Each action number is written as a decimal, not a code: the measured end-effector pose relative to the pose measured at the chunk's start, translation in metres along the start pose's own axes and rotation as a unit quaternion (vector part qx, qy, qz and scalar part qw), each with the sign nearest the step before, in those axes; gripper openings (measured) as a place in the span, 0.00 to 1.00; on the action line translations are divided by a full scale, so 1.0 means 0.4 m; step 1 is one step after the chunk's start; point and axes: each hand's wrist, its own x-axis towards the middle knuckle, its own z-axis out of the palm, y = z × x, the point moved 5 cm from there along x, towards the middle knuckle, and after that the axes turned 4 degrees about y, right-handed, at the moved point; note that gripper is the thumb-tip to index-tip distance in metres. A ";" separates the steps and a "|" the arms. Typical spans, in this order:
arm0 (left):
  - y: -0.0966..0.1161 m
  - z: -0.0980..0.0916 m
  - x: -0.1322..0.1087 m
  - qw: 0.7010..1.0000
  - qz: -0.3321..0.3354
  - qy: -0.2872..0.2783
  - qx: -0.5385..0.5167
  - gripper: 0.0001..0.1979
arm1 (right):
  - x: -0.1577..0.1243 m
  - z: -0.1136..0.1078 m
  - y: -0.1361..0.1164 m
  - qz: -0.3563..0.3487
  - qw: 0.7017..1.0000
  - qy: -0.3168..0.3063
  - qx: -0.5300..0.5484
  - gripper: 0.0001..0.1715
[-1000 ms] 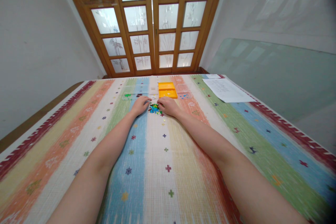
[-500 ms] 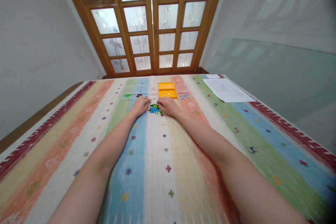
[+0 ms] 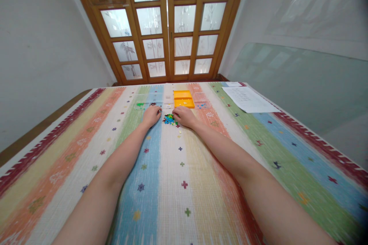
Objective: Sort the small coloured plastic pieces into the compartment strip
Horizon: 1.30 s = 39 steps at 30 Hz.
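Observation:
A pile of small mixed-colour plastic pieces (image 3: 170, 119), mostly blue with green, yellow and dark ones, lies on the tablecloth between my hands. My left hand (image 3: 152, 116) is just left of the pile, in front of a clear box; its fingers are pinched together, and whatever is at the tips is too small to name. My right hand (image 3: 184, 116) rests at the pile's right edge with its fingers curled together; what they hold, if anything, is hidden. Dark red-brown pieces (image 3: 153, 104) lie right behind my left hand, with green pieces (image 3: 140, 104) farther left.
An open yellow box (image 3: 183, 95) with a few pale pieces stands behind my right hand. Blue pieces (image 3: 202, 105) lie in a clear box beside it. Printed paper (image 3: 247, 98) lies at the back right. The striped tablecloth (image 3: 169, 183) covers the table.
My left hand has moved slightly left, away from the pile, and its fingers are drawn in more. The right hand has stayed nearly in place at the pile's edge.

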 end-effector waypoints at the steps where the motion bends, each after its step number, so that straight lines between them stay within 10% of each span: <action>1: 0.000 0.000 0.000 1.000 0.001 0.000 0.003 0.08 | 0.000 0.000 0.000 0.000 1.000 -0.001 -0.002 0.10; 16: -0.027 -0.009 0.002 0.994 -0.072 0.038 -0.068 0.07 | 0.000 -0.005 -0.005 0.001 1.000 0.001 -0.007 0.11; 39: -0.052 -0.003 -0.002 0.996 -0.041 -0.050 -0.056 0.11 | 0.003 -0.007 -0.011 0.003 1.000 -0.017 -0.006 0.11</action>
